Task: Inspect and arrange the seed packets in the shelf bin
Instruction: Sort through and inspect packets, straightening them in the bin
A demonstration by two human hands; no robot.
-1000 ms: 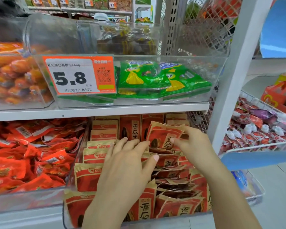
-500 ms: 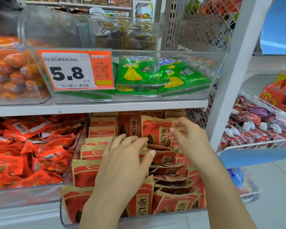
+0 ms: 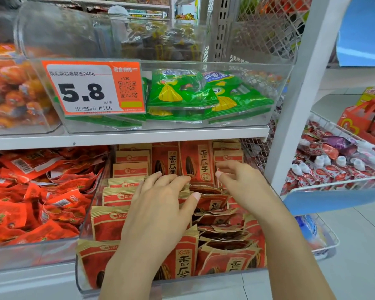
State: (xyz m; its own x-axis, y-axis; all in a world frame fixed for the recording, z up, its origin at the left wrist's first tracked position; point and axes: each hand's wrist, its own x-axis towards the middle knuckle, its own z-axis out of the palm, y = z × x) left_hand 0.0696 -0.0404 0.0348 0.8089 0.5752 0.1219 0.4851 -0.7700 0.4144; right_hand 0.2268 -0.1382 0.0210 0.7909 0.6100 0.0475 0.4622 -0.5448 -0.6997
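Note:
A clear plastic shelf bin (image 3: 82, 232) on the lower shelf holds several red and tan seed packets (image 3: 108, 226) in rows. One packet (image 3: 198, 163) stands upright at the back of the bin. My left hand (image 3: 160, 211) lies flat on the middle packets with its fingers spread and straight. My right hand (image 3: 243, 182) hovers just right of the upright packet, fingers loosely extended, holding nothing. The right-hand row of packets (image 3: 223, 232) lies tumbled and uneven.
Above, a clear bin (image 3: 277, 94) holds green packets behind an orange 5.8 price tag (image 3: 93, 87). Red snack packs (image 3: 30, 202) fill the bin to the left. A white upright post (image 3: 294, 105) and a wire basket (image 3: 333, 180) of sweets stand on the right.
My right hand stood the packet upright at the back of the bin and has let it go, drawing a little to the right. My left hand stays on the packets.

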